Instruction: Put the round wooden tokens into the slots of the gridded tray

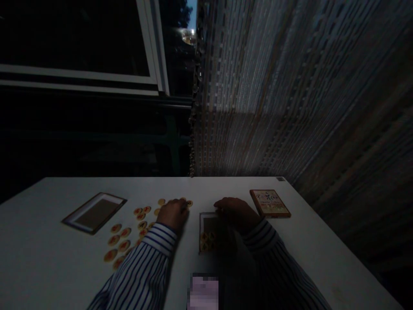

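Observation:
My left hand (172, 214) rests low over the white table, fingers bent down among round xiangqi pieces. Two xiangqi pieces (189, 203) show right at its fingertips; what lies under the fingers is hidden. More loose xiangqi pieces (124, 246), with red or black characters, spread to its left and partly behind my sleeve. My right hand (237, 212) reaches over the far right part of a small open box (200, 230), its fingers drawn together and pointing left. Several pieces lie flat in the near part of that box. Dim light hides whatever my right fingers hold.
An open shallow tray (93, 213), perhaps a box lid, lies at the left of the white table (309, 258). A flat printed box (271, 203) lies at the right. A bead-like curtain (245, 107) hangs beyond the table, next to a window frame (155, 47).

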### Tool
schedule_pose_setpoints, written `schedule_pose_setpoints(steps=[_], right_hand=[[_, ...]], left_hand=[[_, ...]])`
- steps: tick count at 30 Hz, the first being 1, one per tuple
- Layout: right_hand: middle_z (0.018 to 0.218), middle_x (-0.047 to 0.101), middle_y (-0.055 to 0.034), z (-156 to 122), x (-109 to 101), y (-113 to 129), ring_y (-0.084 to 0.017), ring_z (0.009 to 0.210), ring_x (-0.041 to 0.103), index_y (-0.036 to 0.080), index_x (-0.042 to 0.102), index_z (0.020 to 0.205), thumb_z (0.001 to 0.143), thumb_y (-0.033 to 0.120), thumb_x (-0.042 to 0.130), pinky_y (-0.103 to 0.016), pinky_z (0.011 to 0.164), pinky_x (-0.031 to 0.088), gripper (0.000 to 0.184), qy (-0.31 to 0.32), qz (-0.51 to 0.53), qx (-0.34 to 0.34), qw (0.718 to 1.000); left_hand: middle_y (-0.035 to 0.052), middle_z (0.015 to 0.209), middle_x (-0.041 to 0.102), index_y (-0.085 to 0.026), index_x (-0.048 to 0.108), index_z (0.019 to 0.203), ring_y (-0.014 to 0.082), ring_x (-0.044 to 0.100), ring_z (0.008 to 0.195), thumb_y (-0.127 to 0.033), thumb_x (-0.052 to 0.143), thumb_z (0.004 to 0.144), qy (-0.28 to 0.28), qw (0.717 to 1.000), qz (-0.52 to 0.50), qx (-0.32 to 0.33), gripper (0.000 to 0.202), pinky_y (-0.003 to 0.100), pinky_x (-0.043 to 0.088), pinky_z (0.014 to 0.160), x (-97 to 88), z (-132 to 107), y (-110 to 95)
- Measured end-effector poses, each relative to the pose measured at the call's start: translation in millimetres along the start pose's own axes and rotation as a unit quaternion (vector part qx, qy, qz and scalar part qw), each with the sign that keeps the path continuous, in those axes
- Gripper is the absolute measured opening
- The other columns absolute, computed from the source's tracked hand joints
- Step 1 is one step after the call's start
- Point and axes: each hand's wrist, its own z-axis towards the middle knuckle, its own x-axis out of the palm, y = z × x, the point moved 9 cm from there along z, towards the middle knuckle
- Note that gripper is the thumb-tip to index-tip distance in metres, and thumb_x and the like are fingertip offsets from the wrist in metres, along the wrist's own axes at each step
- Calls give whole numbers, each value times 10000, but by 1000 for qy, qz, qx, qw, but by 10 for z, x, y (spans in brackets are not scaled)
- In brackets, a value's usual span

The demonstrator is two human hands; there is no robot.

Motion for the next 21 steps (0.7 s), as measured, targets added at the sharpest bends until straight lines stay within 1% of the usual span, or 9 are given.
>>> schedule_pose_setpoints(steps=[6, 10, 13, 17, 21], right_hand=[[912, 625, -71, -11, 41, 2, -156, 844, 568, 167, 581, 975, 764, 221, 457, -260, 739, 417, 250, 23, 8, 8, 1000], [919, 625, -75, -15, 57, 12, -159, 855, 568, 168, 577, 987, 766, 230, 458, -263, 743, 417, 258, 43, 1, 15, 999], [920, 623, -66, -24, 69, 7, -156, 850, 567, 185, 572, 996, 777, 243, 441, -260, 735, 415, 262, 42, -3, 14, 999], [912, 623, -62, -35, 76, 11, -155, 837, 567, 191, 567, 1004, 786, 243, 423, -258, 723, 414, 266, 33, -1, 5, 999], [903, 623, -68, -34, 84, 19, -151, 839, 565, 182, 569, 995, 779, 235, 434, -255, 725, 412, 260, 37, 6, 2, 999]], left_hand=[[101, 921, 620, -187, 537, 1045, 211, 563, 861, -284, 427, 755, -3, 999, 41, 31, 325, 304, 394, 738, 70, 30, -6], [101, 880, 624, -196, 544, 1022, 210, 576, 820, -284, 429, 756, 5, 997, 71, 10, 303, 305, 399, 721, 65, 12, -24], [113, 877, 622, -192, 549, 997, 216, 585, 786, -299, 423, 761, 13, 996, 87, -4, 288, 310, 407, 691, 73, 2, -24], [113, 838, 629, -195, 542, 998, 218, 589, 766, -300, 397, 776, 9, 995, 94, 17, 285, 308, 409, 668, 127, 21, -24], [104, 827, 633, -194, 534, 1014, 211, 588, 766, -298, 380, 788, -4, 995, 92, 31, 293, 299, 405, 672, 173, 45, 2]])
